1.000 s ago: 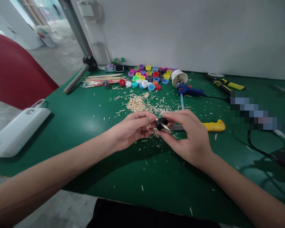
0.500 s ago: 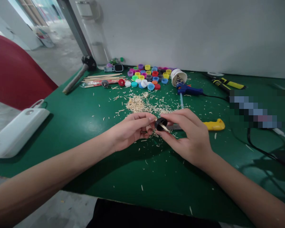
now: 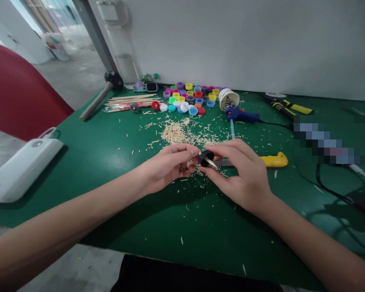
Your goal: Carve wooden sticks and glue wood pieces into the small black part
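A black bottle cap [image 3: 204,157] is held above the green table, with a pointed wooden stick [image 3: 211,162] running through it. My left hand [image 3: 176,164] pinches the stick on the far side of the cap, where most of the stick is hidden by the fingers. Around the cap's rim close the thumb and fingers of my right hand [image 3: 240,174]. Behind that hand lies a yellow-handled knife [image 3: 273,160], its blade partly covered by my fingers. Wood shavings [image 3: 174,133] are heaped just beyond both hands.
Many coloured bottle caps [image 3: 198,94] lie at the back beside wooden sticks [image 3: 130,99] and a hammer [image 3: 100,95]. A blue glue gun [image 3: 243,115] rests by a tipped white cup [image 3: 229,99]. Pliers [image 3: 287,106] and cables are on the right, a white power bank [image 3: 24,168] left.
Almost nothing differs. Both hands keep their grip, and the cap and stick have shifted only very slightly.
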`<state>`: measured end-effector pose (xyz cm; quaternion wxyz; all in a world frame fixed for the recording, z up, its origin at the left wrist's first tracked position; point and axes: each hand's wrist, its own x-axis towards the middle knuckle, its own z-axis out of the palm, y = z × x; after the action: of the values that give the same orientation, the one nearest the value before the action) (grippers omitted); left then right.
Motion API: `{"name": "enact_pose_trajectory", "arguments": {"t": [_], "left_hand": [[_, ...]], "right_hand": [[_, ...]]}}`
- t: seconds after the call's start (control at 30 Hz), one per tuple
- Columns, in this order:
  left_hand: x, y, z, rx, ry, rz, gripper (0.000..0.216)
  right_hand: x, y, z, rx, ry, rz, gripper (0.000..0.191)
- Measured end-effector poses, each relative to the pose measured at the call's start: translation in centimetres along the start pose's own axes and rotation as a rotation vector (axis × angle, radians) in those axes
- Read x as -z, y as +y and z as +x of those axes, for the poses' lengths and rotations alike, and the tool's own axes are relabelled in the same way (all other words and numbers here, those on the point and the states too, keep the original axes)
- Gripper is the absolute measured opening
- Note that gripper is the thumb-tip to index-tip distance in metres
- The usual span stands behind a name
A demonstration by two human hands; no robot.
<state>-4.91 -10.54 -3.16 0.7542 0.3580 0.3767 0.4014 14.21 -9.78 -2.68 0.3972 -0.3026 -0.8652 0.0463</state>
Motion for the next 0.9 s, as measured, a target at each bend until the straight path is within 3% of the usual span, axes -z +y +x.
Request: {"name": "enact_pose_trajectory", "arguments": {"t": [0.1,0.23,0.33,0.47,0.57,0.73,0.9], "left_hand": [[0.0,0.0,0.1,-0.005,-0.006,-0.003,0.015],[0.2,0.7,0.1,-0.079,0.023,0.002,0.014],[0.6,1.8,0.0,-0.185,0.082,0.162,0.013],[1.3,3.1,-0.1,-0.391,0.188,0.692,0.012],[1.6,3.5,-0.2,-0.484,0.200,0.990,0.013],[1.7,3.5,-0.2,-0.605,0.173,1.219,0.012],[1.9,3.5,-0.3,-0.613,0.159,1.261,0.012]], "right_hand": [[-0.1,0.1,0.0,-0.024,-0.017,-0.012,0.034],[0.3,0.5,0.2,-0.096,-0.104,-0.046,0.056],[1.5,0.9,0.7,-0.098,-0.170,-0.111,0.063],[3.9,0.8,1.4,-0.069,-0.240,-0.253,0.060],[5.6,0.7,0.6,-0.035,-0.296,-0.319,0.057],[6.7,2.2,-3.2,-0.093,-0.281,-0.298,0.043],[6.4,4.2,-5.4,-0.154,-0.204,-0.342,0.034]]}}
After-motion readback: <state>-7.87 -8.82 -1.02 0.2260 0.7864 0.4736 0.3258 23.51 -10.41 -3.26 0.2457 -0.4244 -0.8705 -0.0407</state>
